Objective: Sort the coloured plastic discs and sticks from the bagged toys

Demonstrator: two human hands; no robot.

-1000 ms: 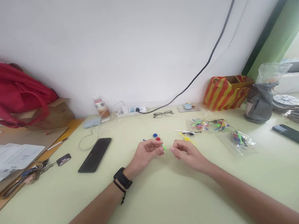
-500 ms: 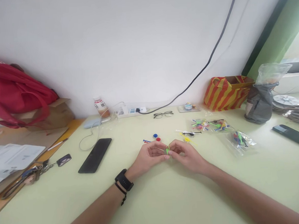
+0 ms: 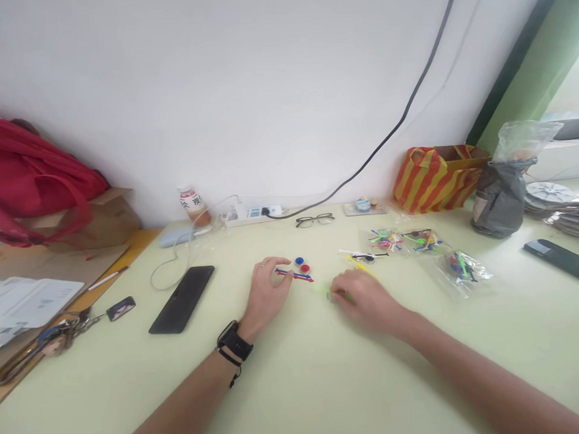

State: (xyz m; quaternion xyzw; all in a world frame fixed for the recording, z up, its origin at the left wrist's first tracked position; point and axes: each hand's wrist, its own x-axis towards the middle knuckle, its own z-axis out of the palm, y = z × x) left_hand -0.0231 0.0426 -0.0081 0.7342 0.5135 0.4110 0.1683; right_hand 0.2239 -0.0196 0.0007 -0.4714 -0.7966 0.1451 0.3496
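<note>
My left hand (image 3: 267, 290) is over the left ends of a blue plastic arrow-tipped stick (image 3: 301, 275) and a red one (image 3: 304, 279). Its thumb and forefinger are apart; whether they touch the sticks is unclear. Just beyond lie a small blue disc (image 3: 299, 260) and a red disc (image 3: 306, 269). My right hand (image 3: 362, 298), fingers closed, holds a bright green plastic piece (image 3: 329, 296) low over the table, blurred by motion. Past its knuckles are yellow plastic pieces (image 3: 365, 266), with white and black sticks (image 3: 366, 256) behind.
Clear bags of coloured plastic parts (image 3: 464, 269) lie to the right. A black phone (image 3: 182, 300) rests at left. Along the wall stand a bottle (image 3: 193, 207), a power strip (image 3: 252, 216), glasses (image 3: 315, 220) and a striped bag (image 3: 436, 180). Keys (image 3: 62, 335) lie far left.
My hands, together around the green piece before, have parted. The left moved left and forward to the blue and red sticks; the right drew slightly right with the green piece.
</note>
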